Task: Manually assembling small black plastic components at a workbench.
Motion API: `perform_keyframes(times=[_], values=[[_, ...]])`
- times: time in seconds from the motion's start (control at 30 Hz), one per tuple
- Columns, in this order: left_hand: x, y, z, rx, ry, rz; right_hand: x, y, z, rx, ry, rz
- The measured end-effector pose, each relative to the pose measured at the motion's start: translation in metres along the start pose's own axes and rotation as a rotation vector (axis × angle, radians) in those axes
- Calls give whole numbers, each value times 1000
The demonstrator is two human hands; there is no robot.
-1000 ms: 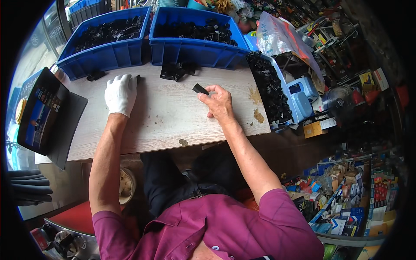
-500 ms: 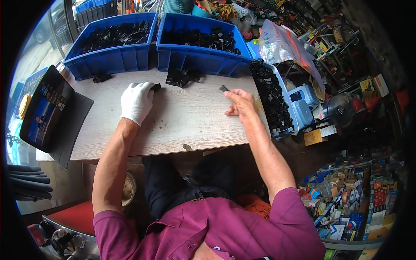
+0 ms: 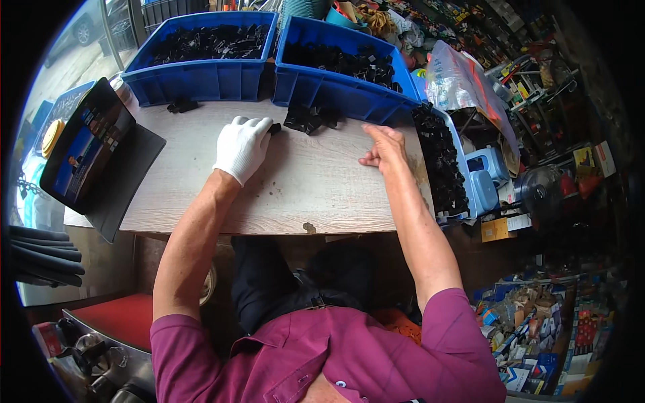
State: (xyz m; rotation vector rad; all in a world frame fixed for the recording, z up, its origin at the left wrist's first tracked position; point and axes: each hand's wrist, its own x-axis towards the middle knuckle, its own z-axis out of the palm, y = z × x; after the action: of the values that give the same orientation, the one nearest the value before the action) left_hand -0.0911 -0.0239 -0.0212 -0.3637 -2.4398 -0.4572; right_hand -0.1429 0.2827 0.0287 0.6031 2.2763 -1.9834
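Observation:
My left hand [image 3: 242, 149], in a white knit glove, rests over the left-middle of the pale wooden table with its fingers curled. A small black piece [image 3: 275, 128] sticks out at its thumb side; the grip on it is partly hidden. My bare right hand [image 3: 385, 148] hovers above the table's right part, index finger stretched toward the far side and the lower fingers apart from it. No piece shows at its fingertips. Between the hands, farther back, lies a small heap of black pieces [image 3: 309, 119]. Another little cluster [image 3: 182, 105] lies at the far left.
Two blue bins [image 3: 195, 82] [image 3: 342, 93] full of black pieces line the table's far edge. A light-blue tray [image 3: 462, 158] of black pieces stands along the right edge. A propped tablet [image 3: 91, 151] is at the left. Crowded shelves and goods [image 3: 531, 322] fill the right side.
The view has shifted, moving the table rightward in the picture. The black piece seen at my right fingertips earlier no longer shows there. My left hand still has its piece at the thumb side.

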Motion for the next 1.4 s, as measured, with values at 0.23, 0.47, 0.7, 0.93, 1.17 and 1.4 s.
perform_keyframes(times=[0.23,0.47,0.7,0.93,1.17,1.4], values=[[4,0,4,-52,18,32,7,-2,54,-76,-22,43],[4,-3,3,-114,29,-23,7,-6,75,-55,-12,59],[6,11,0,-547,74,-273,-17,13,60,142,-139,-8],[10,32,4,-1123,-69,-588,-70,36,88,239,-344,-88],[12,57,15,-1328,-84,-738,-70,45,94,229,-277,-249],[9,60,13,-1679,-20,-932,-72,46,95,224,-288,-278]])
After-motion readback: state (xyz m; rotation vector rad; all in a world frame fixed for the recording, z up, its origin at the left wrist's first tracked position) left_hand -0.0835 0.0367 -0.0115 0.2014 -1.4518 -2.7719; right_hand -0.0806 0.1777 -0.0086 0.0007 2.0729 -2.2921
